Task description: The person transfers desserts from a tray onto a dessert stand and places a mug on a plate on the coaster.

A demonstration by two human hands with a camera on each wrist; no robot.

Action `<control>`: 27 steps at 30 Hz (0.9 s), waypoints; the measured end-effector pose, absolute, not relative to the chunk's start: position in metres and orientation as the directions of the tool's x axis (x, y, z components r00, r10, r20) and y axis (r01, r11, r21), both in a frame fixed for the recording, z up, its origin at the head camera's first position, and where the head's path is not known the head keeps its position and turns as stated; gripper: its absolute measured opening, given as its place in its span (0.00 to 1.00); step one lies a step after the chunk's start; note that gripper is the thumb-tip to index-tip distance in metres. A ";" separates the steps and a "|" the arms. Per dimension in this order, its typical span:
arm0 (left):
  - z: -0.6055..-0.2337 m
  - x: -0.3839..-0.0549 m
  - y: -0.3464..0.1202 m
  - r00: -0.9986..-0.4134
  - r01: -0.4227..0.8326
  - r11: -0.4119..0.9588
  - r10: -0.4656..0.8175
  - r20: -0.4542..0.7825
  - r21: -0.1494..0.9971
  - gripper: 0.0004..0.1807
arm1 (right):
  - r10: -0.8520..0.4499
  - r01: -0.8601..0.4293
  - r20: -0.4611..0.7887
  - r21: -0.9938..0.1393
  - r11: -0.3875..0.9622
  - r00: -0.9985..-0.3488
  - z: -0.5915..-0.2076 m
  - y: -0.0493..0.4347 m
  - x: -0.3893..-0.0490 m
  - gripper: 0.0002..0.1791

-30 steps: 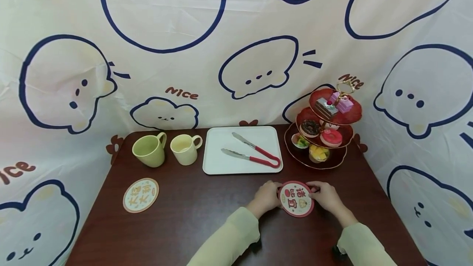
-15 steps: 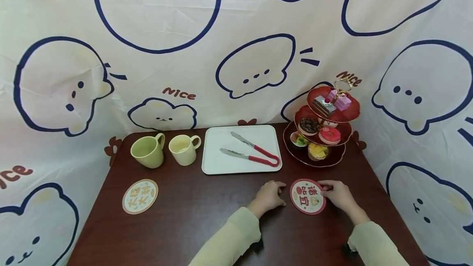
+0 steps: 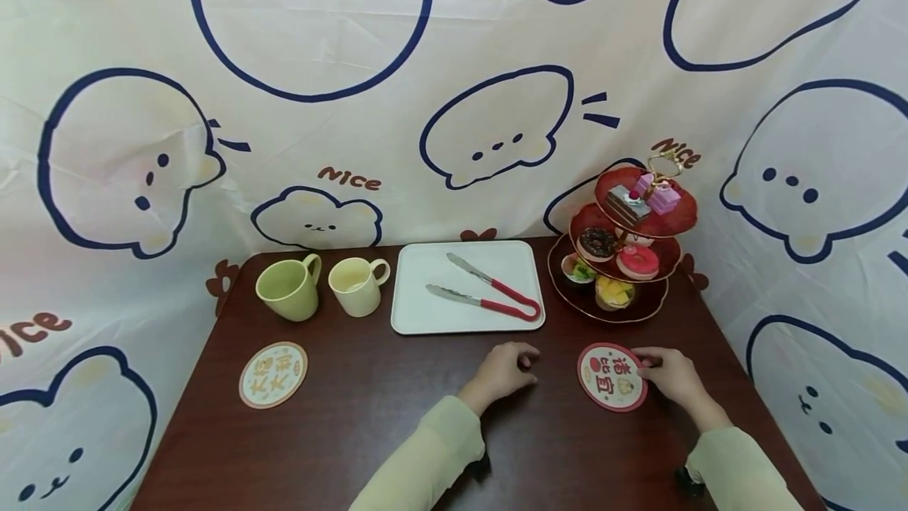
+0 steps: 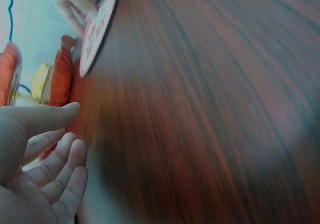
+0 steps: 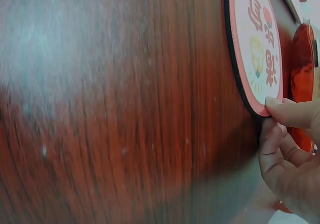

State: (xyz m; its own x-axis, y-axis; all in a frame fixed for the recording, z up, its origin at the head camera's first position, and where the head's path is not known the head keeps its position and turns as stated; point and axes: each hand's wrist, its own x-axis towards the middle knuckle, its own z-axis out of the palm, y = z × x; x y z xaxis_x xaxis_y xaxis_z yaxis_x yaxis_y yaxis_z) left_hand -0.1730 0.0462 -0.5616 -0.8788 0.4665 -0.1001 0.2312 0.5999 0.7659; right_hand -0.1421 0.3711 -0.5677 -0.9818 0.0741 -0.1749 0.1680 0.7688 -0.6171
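Observation:
A round red-rimmed coaster [image 3: 612,377] with printed characters is at the right of the table, below the cake stand. My right hand [image 3: 674,375] pinches its right edge; the right wrist view shows the thumb on top of the coaster [image 5: 257,48] and curled fingers at the rim underneath. To the left, my left hand [image 3: 502,371] is apart from the coaster, over the table, holding nothing. In the left wrist view its fingers [image 4: 67,171] are loosely bent with a gap to the thumb. A second round coaster [image 3: 273,374], cream with an orange rim, lies at the far left.
Behind the hands, a white tray [image 3: 418,318] carries red-handled tongs [image 3: 507,310]. A green mug [image 3: 287,290] and a cream mug [image 3: 356,288] stand left of it. At the back right is a three-tier stand [image 3: 656,307] with toy cakes. A printed cloth [image 3: 319,132] hangs behind the table.
The red-rimmed coaster has moved right in my right hand. My left hand has let go of its left edge and drawn back a little to the left.

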 end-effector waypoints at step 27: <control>-0.556 -0.185 -0.066 -0.963 0.201 0.506 0.257 0.076 0.839 0.15 | 0.129 0.186 -0.140 -0.560 0.808 -0.982 -0.566 0.420 -0.133 0.21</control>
